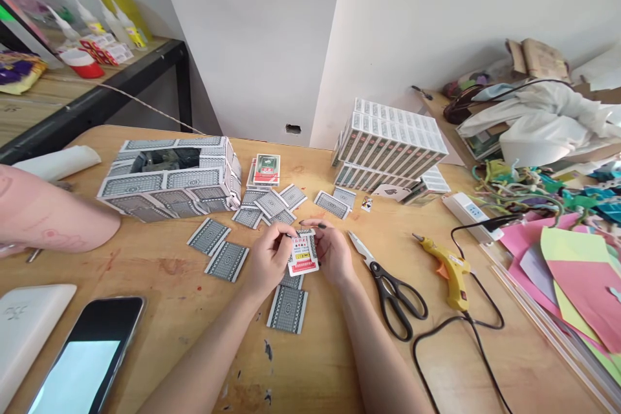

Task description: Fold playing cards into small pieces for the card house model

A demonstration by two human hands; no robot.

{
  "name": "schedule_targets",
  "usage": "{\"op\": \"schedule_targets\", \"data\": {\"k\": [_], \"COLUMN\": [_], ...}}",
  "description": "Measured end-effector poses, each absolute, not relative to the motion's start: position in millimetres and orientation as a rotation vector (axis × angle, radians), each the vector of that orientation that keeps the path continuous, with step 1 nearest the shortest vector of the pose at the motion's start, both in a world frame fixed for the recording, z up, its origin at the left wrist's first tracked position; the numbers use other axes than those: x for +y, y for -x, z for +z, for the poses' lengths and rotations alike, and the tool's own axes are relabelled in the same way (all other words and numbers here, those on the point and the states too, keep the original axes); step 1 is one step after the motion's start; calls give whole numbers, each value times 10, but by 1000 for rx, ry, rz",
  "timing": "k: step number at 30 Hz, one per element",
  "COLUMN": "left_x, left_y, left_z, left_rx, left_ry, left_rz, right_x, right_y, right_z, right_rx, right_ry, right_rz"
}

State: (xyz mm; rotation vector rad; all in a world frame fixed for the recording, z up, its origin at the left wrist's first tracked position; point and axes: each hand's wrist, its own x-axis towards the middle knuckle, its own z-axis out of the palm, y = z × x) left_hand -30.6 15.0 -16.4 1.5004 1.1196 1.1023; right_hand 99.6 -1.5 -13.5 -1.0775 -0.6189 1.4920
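Observation:
My left hand (268,259) and my right hand (332,251) meet over the middle of the wooden table (160,284). Together they grip a small pack of playing cards (303,255) with a white, red and yellow face, fingers curled round its edges. Loose grey-backed cards (226,261) lie scattered around my hands, one card (287,308) just below them. Farther left stands a box-shaped structure built from cards (171,178).
Black-handled scissors (392,288) and a yellow glue gun (450,268) with its cable lie to the right. Stacked card packs (388,142) sit at the back right. A phone (90,356) lies front left, coloured paper (572,272) right. Another person's arm (43,217) rests left.

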Motion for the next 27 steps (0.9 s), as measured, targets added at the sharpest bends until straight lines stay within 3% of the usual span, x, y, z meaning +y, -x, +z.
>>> {"op": "schedule_targets", "data": {"k": [6,12,18,27], "left_x": [177,222,252,258], "left_y": [353,335,283,291], "left_z": [-130,-200,-229,-214], "left_rx": [1063,967,1193,1236], "left_ry": [-1708,-1336,-1314,-1316], "left_rz": [1132,1144,1151,1177], "right_x": [-3,10,-10,1], "right_y": [-1059,-1012,-955,-990], "right_z": [-181,-221,-151,-143], "right_rx": [-819,-784,-898,-891], "right_ry": [1169,1185,1233,1250], "right_rz": [1472,1304,1220,1369]}}
